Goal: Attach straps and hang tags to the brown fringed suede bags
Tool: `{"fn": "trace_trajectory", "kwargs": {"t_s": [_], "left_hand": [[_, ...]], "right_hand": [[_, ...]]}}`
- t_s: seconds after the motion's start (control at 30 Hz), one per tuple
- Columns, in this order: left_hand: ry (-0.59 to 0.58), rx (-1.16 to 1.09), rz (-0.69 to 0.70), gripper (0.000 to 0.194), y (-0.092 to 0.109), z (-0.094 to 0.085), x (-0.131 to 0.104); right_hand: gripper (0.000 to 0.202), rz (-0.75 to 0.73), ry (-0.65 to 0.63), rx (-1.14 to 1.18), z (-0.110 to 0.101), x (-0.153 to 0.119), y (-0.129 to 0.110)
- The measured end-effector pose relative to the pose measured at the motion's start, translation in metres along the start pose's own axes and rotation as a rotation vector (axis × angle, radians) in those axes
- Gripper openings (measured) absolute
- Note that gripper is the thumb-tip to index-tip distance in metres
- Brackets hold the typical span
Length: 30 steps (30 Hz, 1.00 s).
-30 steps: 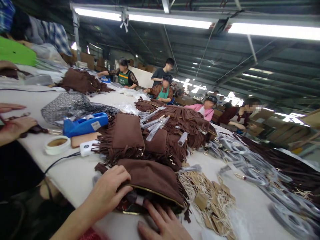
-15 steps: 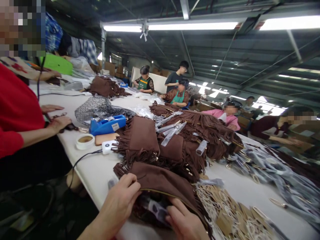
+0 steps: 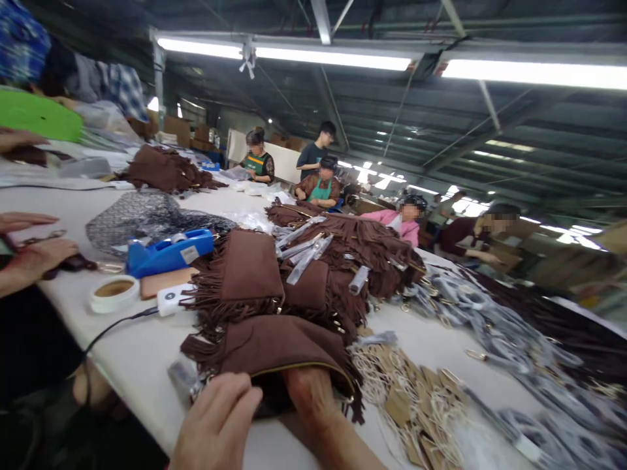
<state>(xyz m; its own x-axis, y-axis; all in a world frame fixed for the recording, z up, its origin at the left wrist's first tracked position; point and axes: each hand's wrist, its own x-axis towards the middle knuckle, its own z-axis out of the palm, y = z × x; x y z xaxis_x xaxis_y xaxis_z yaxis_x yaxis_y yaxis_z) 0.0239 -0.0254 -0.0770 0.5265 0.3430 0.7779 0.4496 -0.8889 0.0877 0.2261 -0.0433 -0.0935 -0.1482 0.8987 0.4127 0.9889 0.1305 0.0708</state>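
A brown fringed bag (image 3: 287, 343) gapes open near the counter's (image 3: 142, 356) edge, the right hand (image 3: 311, 395) partly hidden inside.

The left hand (image 3: 215, 418) sits at the opening's left end; whether either hand grips anything cannot be told. More fringed bags (image 3: 249, 264) lie just behind, tan string tags (image 3: 404, 401) to the right, a blue tape dispenser (image 3: 166, 253) farther left.

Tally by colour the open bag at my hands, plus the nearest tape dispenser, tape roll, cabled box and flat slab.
Brown: 1, open bag
Blue: 1, tape dispenser
White: 2, tape roll and cabled box
Tan: 1, flat slab
Total: 5
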Motion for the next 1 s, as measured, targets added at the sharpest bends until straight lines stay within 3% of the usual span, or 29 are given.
{"fn": "trace_trajectory", "kwargs": {"t_s": [0.07,0.13,0.2,0.3,0.37,0.4,0.47,0.57,0.63,0.73,0.77,1.0], "left_hand": [[-0.134,-0.101,0.101,0.028,0.016,0.012,0.002],[-0.319,-0.158,0.124,0.023,0.028,0.027,0.008],[-0.431,-0.192,0.126,0.022,0.031,0.04,0.015],[-0.523,-0.218,0.154,0.028,0.032,0.05,0.029],[-0.611,-0.202,0.139,0.036,0.035,0.051,0.04],[-0.661,-0.197,0.133,0.041,0.038,0.051,0.046],[-0.761,-0.196,0.117,0.05,0.047,0.051,0.057],[-0.85,-0.146,0.05,0.053,0.057,0.054,0.069],[-0.848,-0.119,0.014,0.054,0.059,0.056,0.072],[-0.811,-0.131,0.051,0.047,0.058,0.058,0.073],[-0.785,-0.111,0.071,0.044,0.056,0.059,0.073],[-0.365,0.069,0.101,0.042,0.038,0.057,0.078]], "right_hand": [[0.024,0.012,-0.001,0.015,-0.004,-0.004,-0.005],[0.022,-0.002,-0.001,0.032,-0.015,-0.015,-0.007],[0.025,-0.055,0.01,0.08,-0.034,-0.033,0.0],[0.031,-0.127,0.187,0.196,-0.069,-0.068,0.023],[0.032,0.043,0.312,0.255,-0.087,-0.085,0.042],[0.032,0.165,0.311,0.288,-0.093,-0.09,0.051],[0.038,0.373,0.174,0.385,-0.097,-0.094,0.063],[0.042,0.44,-0.093,0.482,-0.093,-0.089,0.067],[0.038,0.396,-0.179,0.474,-0.09,-0.084,0.064],[0.016,0.384,-0.169,0.5,-0.091,-0.075,0.061],[0.016,0.4,-0.155,0.521,-0.093,-0.072,0.062],[0.023,0.527,-0.208,0.686,-0.106,-0.063,0.074]]}}
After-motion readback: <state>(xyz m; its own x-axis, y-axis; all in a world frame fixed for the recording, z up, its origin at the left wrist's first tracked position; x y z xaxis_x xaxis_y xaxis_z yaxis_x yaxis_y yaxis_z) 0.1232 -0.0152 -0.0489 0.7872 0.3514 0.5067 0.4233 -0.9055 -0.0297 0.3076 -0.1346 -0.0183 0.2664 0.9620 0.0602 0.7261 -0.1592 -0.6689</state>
